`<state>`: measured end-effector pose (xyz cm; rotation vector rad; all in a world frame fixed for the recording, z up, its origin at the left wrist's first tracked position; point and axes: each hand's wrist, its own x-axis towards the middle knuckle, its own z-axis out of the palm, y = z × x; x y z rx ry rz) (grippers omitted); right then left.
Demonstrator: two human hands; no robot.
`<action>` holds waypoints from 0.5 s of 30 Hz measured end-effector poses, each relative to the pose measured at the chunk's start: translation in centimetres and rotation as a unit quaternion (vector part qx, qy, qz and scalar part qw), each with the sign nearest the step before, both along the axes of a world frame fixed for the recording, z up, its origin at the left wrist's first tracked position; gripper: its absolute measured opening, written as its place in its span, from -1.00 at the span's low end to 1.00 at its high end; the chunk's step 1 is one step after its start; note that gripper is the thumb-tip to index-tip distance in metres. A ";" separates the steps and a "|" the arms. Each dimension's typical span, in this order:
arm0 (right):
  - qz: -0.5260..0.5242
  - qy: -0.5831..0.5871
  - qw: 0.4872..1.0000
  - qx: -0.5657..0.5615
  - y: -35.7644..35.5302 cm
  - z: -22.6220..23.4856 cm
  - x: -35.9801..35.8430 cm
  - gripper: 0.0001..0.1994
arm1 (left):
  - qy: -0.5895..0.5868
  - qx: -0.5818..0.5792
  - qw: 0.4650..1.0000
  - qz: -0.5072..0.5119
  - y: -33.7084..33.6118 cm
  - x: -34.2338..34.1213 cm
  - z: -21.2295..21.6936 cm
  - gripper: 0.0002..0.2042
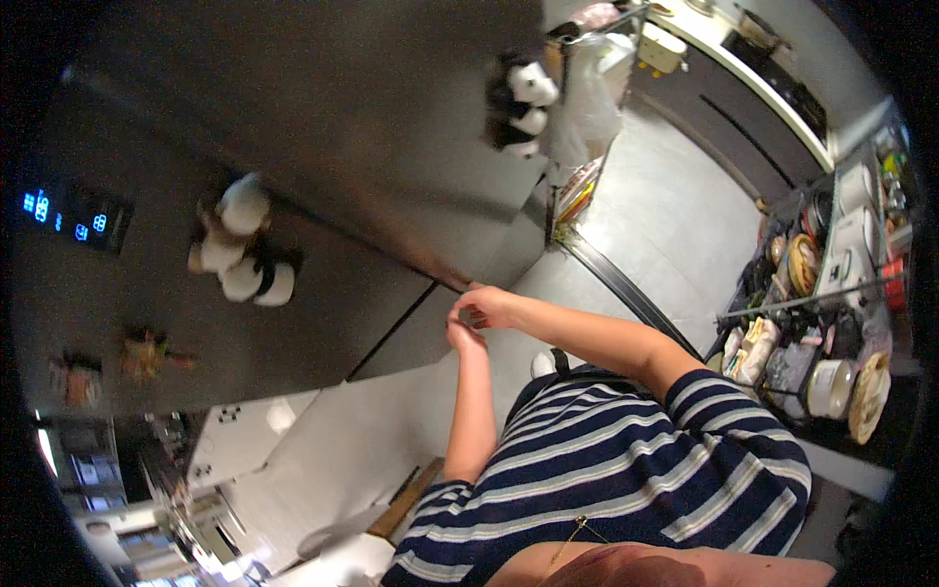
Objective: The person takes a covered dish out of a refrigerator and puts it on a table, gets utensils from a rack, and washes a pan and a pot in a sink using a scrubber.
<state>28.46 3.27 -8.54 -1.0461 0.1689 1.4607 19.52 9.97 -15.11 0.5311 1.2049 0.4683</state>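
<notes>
Two bare hands here: our left hand and right hand are close together, fingers curled partway, near the narrow black seam in the big dark-grey fridge front. That fridge is right ahead of us; can't tell if the fingers touch it or hold anything. Our tip: go easy on the wrists, watch the fingertips around that seam, and don't bump the white-and-brown plush toy on the panel.

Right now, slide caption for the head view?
Left hand and right hand close together near dark panels bearing plush toys.
</notes>
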 end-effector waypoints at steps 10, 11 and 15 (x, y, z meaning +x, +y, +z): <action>-0.109 0.090 0.989 0.035 -10.7 -3.1 13.1 -0.50 | 0.021 0.006 0.992 -0.124 -4.7 11.0 -1.0 -0.29; -0.135 0.101 0.985 0.027 -13.4 -3.3 15.0 -0.56 | -0.022 0.011 0.983 -0.182 -5.7 12.8 -1.2 -0.21; -0.232 0.182 0.955 0.022 -26.3 -5.5 20.8 -0.66 | 0.001 -0.005 0.955 -0.295 -13.8 19.9 -3.0 -0.28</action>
